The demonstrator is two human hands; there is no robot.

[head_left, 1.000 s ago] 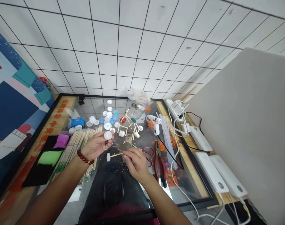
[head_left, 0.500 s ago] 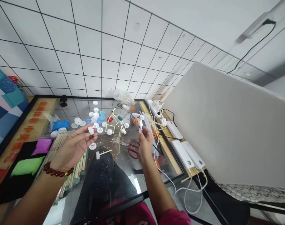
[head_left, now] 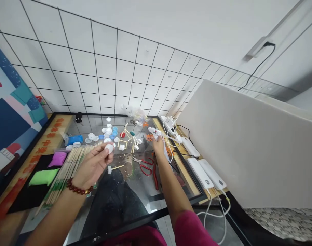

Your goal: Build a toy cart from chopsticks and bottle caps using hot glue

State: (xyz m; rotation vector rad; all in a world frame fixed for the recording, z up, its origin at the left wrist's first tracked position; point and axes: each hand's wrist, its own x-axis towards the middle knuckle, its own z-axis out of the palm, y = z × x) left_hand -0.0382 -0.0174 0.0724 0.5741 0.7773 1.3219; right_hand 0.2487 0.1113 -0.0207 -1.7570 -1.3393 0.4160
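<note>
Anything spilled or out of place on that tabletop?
Yes: pale crumbs are scattered on the glass tabletop, around the stick with a white end. They look like loose debris, too small to identify.

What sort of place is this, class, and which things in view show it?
Probably a craft workspace, though whose is unclear: a glass-topped table holds a glue gun, loose white and blue caps and packed wooden sticks.
</note>
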